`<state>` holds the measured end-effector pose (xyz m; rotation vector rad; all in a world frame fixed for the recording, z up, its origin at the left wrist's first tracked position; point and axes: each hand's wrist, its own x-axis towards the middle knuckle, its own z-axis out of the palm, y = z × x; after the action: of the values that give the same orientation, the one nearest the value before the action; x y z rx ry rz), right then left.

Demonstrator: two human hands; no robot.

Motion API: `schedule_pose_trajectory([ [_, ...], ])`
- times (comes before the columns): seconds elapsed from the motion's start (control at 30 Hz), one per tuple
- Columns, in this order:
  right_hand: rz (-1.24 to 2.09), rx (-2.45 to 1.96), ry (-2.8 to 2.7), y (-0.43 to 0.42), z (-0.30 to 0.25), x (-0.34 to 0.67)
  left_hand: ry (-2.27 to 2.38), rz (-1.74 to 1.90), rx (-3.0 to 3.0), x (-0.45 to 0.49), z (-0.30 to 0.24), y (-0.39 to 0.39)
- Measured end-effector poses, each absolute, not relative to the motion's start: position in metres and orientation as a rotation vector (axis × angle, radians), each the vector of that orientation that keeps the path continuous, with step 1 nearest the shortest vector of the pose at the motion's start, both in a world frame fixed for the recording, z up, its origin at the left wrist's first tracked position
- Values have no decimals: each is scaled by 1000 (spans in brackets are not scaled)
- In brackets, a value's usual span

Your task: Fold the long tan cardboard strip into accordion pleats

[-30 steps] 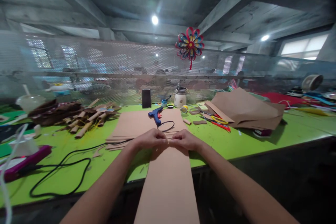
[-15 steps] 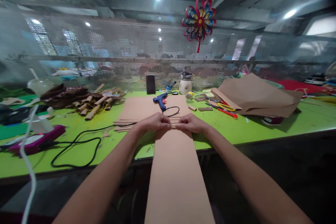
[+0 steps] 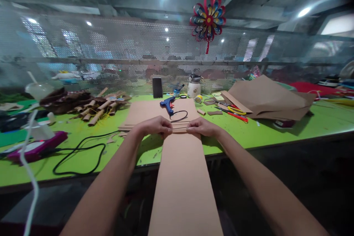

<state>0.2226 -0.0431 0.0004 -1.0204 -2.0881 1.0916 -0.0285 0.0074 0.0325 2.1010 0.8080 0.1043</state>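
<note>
A long strip of brown kraft paper (image 3: pixel 184 180) hangs from the table's front edge toward me, its far end folded over in a narrow band. My left hand (image 3: pixel 158 125) pinches the left end of that fold between thumb and fingers. At the right end of the fold, my right hand (image 3: pixel 203 127) grips in the same way. Just beyond the hands lies a stack of brown paper sheets (image 3: pixel 141 112). On the stack rests a blue glue gun (image 3: pixel 167 106) with a red trigger and a black cord.
Left on the green table (image 3: pixel 149 151) are a purple power strip (image 3: pixel 52 145), a black cable and rolled paper tubes (image 3: pixel 99 112). Scissors with yellow handles (image 3: pixel 235 110), red-handled pliers (image 3: pixel 238 117) and a large brown paper pile (image 3: pixel 268 97) lie right. A white bottle (image 3: pixel 194 87) stands behind.
My hands have moved apart along the fold, the left one shifting left from near the middle. Both still pinch the paper. The view has shifted slightly.
</note>
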Motion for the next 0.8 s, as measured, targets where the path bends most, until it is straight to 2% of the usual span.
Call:
schedule_pose_trajectory([
  [0.37, 1288, -1096, -1979, -44, 3, 234, 731, 43, 2135, -40, 30, 18],
  [0.7, 1649, -959, -1772, -40, -7, 235, 942, 200, 2311, -33, 42, 7],
  [0.8, 1662, -947, -1786, -39, -9, 233, 949, 197, 2380, -28, 43, 3],
])
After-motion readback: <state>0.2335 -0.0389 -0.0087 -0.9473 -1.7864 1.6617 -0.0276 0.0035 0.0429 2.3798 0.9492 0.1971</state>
